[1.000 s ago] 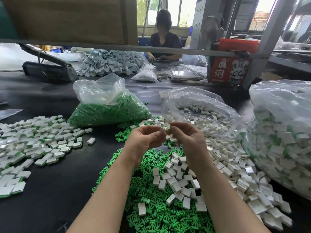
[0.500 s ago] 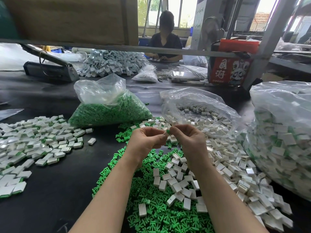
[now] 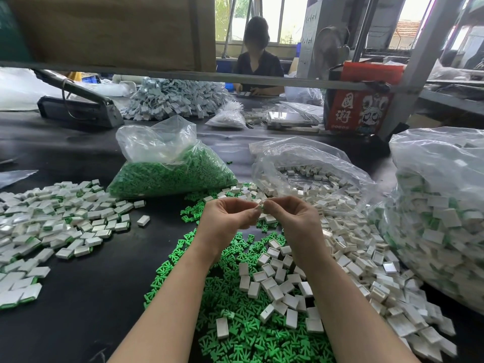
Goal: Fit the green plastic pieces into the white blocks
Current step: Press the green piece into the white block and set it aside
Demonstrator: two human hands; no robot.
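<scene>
My left hand (image 3: 227, 216) and my right hand (image 3: 293, 218) meet fingertip to fingertip above the table, both pinching one small white block (image 3: 260, 207) with a bit of green at it. Which hand holds the green piece I cannot tell. Below my wrists lies a heap of loose green plastic pieces (image 3: 235, 323) with several white blocks (image 3: 275, 281) scattered on top. More empty white blocks (image 3: 348, 231) spread to the right.
A clear bag of green pieces (image 3: 170, 171) and an open bag of white blocks (image 3: 309, 166) stand behind my hands. Fitted blocks (image 3: 52, 221) cover the left table; a big bag of them (image 3: 440, 218) fills the right. Another person sits across the table.
My hands stay together at the same spot. The fingertips have worked slightly on the small piece, and more white shows between them now.
</scene>
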